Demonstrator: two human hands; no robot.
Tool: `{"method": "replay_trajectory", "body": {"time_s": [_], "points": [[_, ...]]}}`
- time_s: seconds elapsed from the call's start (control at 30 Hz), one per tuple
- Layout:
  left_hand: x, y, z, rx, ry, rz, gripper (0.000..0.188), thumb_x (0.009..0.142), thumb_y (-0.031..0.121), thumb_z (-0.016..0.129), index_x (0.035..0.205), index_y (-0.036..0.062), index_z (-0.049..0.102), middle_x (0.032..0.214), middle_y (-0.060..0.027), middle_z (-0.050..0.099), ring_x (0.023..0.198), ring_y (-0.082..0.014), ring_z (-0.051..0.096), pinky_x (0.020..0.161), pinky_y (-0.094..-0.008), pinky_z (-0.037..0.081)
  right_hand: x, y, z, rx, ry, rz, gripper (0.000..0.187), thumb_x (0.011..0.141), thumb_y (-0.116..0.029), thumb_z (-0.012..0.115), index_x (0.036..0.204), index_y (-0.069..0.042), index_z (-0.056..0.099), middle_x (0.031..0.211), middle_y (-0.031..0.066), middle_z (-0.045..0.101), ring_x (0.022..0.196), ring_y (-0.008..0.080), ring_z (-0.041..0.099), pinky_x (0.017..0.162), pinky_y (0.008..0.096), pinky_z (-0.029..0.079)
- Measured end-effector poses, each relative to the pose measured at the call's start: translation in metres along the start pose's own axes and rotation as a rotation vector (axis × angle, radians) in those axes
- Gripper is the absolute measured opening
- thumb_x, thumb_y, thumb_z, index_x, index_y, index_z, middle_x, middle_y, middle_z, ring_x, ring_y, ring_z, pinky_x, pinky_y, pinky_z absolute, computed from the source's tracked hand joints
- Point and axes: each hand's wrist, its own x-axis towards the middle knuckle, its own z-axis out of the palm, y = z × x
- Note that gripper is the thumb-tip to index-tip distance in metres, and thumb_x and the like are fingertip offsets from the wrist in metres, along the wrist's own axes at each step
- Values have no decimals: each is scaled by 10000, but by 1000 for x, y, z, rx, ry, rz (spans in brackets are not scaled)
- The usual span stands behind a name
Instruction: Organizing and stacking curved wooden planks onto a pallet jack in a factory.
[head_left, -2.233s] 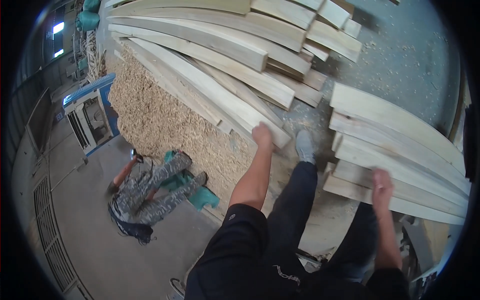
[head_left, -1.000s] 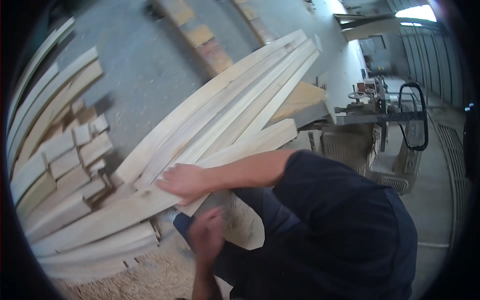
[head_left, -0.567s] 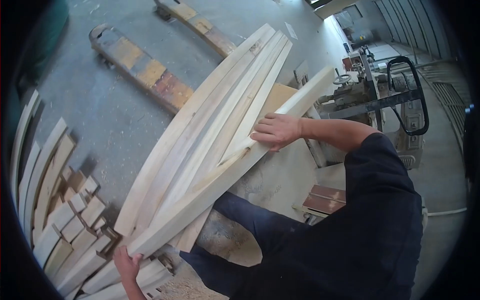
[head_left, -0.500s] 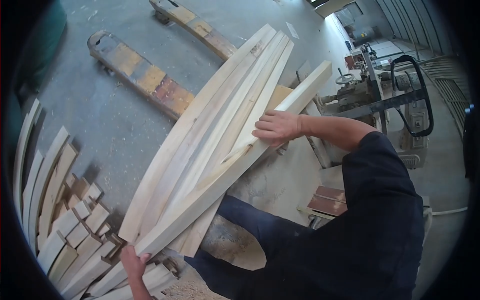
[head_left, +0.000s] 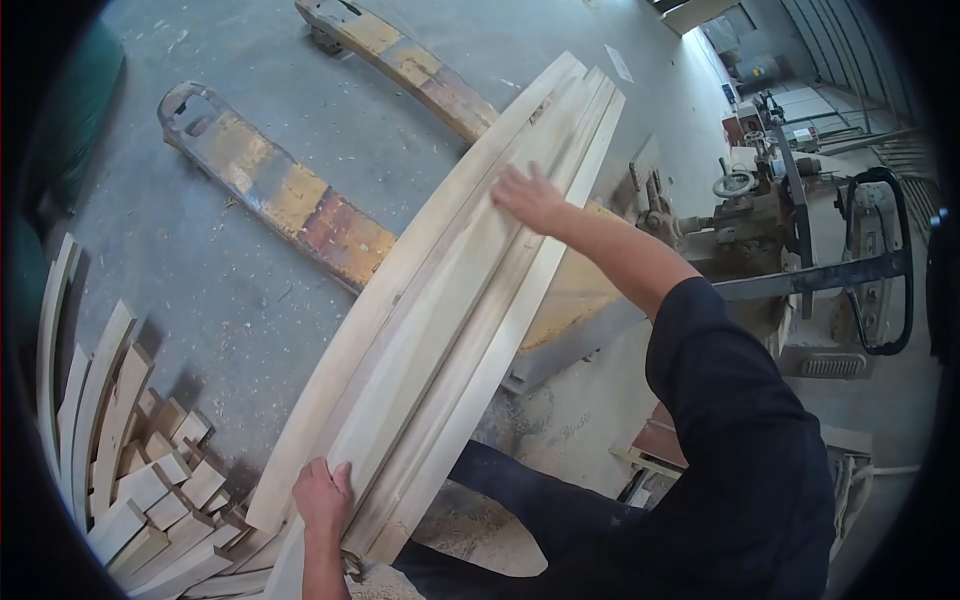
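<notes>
Head view: long pale board [head_left: 432, 335], left hand [head_left: 322, 495] curled round it, right hand [head_left: 530, 200] spread

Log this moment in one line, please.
left hand: on pale board; right hand: blurred, at same board farther up; things: board lies over stacked planks; rest: yellow-patched forks, machine

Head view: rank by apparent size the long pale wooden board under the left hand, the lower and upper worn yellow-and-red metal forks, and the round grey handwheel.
1. Long pale wooden board
2. Lower metal fork
3. Upper metal fork, partly cut off by the picture's edge
4. Round grey handwheel
</notes>
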Motion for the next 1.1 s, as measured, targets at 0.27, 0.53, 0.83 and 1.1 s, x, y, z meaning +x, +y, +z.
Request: {"method": "replay_trajectory", "body": {"time_s": [0.27, 0.53, 0.83, 1.1], "points": [[102, 60, 10, 71, -40, -69, 394, 966, 387, 595, 874, 4, 605, 831, -239, 667, 800, -443, 653, 728, -544, 512, 28, -159, -51, 357, 142, -633, 650, 924, -620, 535, 1328, -111, 574, 1366, 186, 565, 1327, 319, 502, 1093, 614, 345], [167, 117, 16, -158, -240, -73, 401, 967, 354, 585, 1060, -34, 625, 987, -271, 699, 905, -460, 673, 796, -531, 519, 63, -230, -83, 916, -255, -437, 781, 1006, -660, 297, 881, -39, 755, 915, 224, 723, 959, 408, 684, 886, 505, 509], [-16, -20, 0, -147, -242, -298, 594, 791, 440, 795, 1155, -1, 634, 917, -230, 697, 850, -431, 668, 770, -519, 504, 64, -172, -24, 758, -347, -277, 725, 1027, -585, 292, 838, -54, 747, 898, 217, 715, 908, 441, 667, 843, 521, 530], [0, -45, 71, -277, 223, -70, 232, 904, 285, 691, 992, 73, 723, 786, -141, 665, 737, -368, 628, 730, -497, 481, 101, -117, 74, 599, 235, 67, 387, 1048, -431, 377, 1080, -286, 734, 811, 82, 712, 805, 304, 686, 765, 428, 513]]}}
